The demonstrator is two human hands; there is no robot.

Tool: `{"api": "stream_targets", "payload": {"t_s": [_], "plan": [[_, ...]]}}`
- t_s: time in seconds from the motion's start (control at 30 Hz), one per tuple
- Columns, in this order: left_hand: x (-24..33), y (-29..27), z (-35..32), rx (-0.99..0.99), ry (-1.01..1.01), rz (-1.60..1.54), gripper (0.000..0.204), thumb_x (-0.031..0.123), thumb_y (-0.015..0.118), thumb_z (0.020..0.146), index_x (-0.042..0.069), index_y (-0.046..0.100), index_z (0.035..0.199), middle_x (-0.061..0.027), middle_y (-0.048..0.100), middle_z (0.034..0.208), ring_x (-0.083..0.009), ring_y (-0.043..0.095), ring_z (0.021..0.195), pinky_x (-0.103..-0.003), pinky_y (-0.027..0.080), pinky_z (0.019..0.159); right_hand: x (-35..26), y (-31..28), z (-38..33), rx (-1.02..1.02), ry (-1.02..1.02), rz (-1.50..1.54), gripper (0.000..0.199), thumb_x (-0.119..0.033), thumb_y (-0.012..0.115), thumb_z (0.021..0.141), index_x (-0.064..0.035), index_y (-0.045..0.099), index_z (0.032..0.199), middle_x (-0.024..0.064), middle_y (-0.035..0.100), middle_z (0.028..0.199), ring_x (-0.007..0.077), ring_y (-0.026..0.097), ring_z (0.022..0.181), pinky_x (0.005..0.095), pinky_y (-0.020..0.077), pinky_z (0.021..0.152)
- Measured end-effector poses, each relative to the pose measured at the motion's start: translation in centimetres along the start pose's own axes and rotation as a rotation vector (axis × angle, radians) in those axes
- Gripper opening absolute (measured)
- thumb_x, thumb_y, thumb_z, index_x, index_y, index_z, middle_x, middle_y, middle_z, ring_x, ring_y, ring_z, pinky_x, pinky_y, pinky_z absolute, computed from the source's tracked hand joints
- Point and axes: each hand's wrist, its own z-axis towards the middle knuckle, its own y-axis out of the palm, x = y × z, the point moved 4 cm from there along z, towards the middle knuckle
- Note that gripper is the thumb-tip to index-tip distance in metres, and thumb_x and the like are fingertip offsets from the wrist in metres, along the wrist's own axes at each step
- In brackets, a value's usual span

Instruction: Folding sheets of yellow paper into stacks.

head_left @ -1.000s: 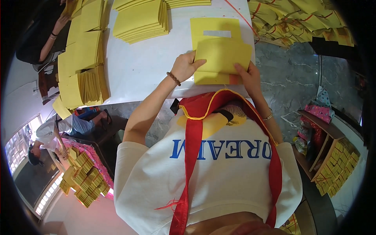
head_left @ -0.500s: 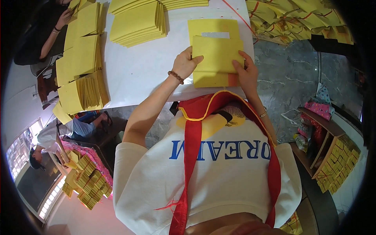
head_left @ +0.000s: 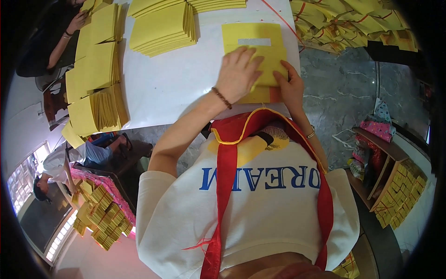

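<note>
A folded yellow paper sheet (head_left: 272,58) lies over more yellow paper (head_left: 251,30) near the table's front edge. A silvery-white rectangle (head_left: 254,42) shows above the fold, and an orange patch (head_left: 275,94) at the lower right corner. My left hand (head_left: 238,74) rests on the folded sheet with its fingers spread, hiding its left part. At the sheet's right edge, my right hand (head_left: 291,86) grips the paper, thumb on top; the other fingers are partly hidden.
Stacks of folded yellow paper (head_left: 160,28) stand on the white table (head_left: 158,93), with more along its left side (head_left: 95,69). A co-worker's hand (head_left: 78,22) touches the far left stacks. Another person (head_left: 58,162) sits lower left by bundles (head_left: 100,209). Red-tied bundles (head_left: 348,21) lie far right.
My left hand has moved right from the sheet's left edge onto its surface, its fingers now spread. The right hand keeps nearly the same place at the right edge.
</note>
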Motion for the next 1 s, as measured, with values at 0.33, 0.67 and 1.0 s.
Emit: {"api": "stream_targets", "payload": {"t_s": [0.33, 0.67, 1.0], "plan": [[-0.3, 4.3, -1.2, -0.172, 0.036, 0.117, 0.053, 0.04, 0.06, 0.079, 0.014, 0.049, 0.124, -0.0135, 0.039, 0.132, -0.0327, 0.033, 0.124, -0.048, 0.028, 0.098, -2.9, 0.1, -1.5, 0.077, -0.307, -0.799, 0.051, -0.029, 0.063, 0.081, -0.0078, 0.049, 0.126, 0.0134, 0.048, 0.13, 0.0206, 0.048, 0.118, 0.0477, 0.0345, 0.096], [-0.6, 3.5, -1.1, -0.212, 0.009, -0.086, 0.058, 0.029, 0.064, 0.076, 0.009, 0.044, 0.127, -0.0143, 0.037, 0.134, -0.0326, 0.031, 0.125, -0.046, 0.025, 0.1, 0.1, 2.8, -3.9, -0.187, -0.699, -1.081, 0.066, -0.053, 0.045, 0.086, -0.0092, 0.039, 0.134, 0.0125, 0.033, 0.142, 0.0283, 0.028, 0.133, 0.0643, 0.0063, 0.101], [0.0, 0.8, -4.0, -0.217, 0.298, 0.122, 0.046, 0.018, 0.06, 0.077, 0.004, 0.05, 0.121, -0.0094, 0.051, 0.116, -0.0267, 0.047, 0.107, -0.037, 0.039, 0.087, 0.3, 2.8, -3.4, -0.247, -0.655, -1.076, 0.061, -0.046, 0.042, 0.089, -0.0068, 0.038, 0.135, 0.0129, 0.027, 0.145, 0.0292, 0.021, 0.136, 0.062, 0.0054, 0.103]]}}
